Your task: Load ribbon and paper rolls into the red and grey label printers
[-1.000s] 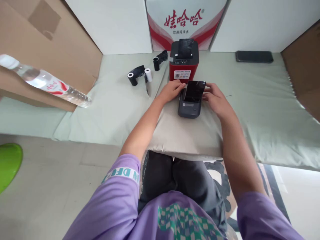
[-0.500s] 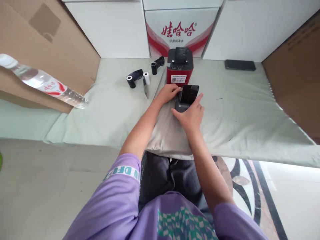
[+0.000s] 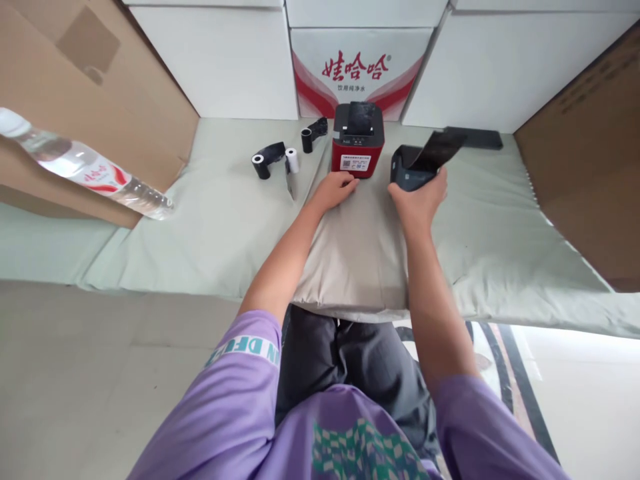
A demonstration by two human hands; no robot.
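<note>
My right hand [image 3: 421, 200] grips a small black handheld device [image 3: 406, 175], thumb on its near left edge and fingers round its right side. From its top a dark glossy flap or strip [image 3: 437, 150] rises and leans right; which of the two, I cannot tell. My left hand [image 3: 334, 191] lies on the cloth at the front of a red and black receipt printer [image 3: 358, 150], fingers loosely curved and holding nothing visible. Out of the printer's top comes a dark strip [image 3: 361, 117]. Left of it lie two partly unrolled black rolls [image 3: 261, 167] [image 3: 307, 140] and a white roll [image 3: 292, 160].
A thin grey flat piece [image 3: 289, 179] stands beside the white roll. At back right a black phone-like slab [image 3: 483, 139] lies behind the strip. White boxes [image 3: 220, 60] line the back; cardboard boxes flank the cloth-covered surface [image 3: 215, 233]. A water bottle [image 3: 85, 163] leans at left.
The black device has moved right, away from the red printer's front, in my right hand. My left hand no longer touches it and stays by the printer.
</note>
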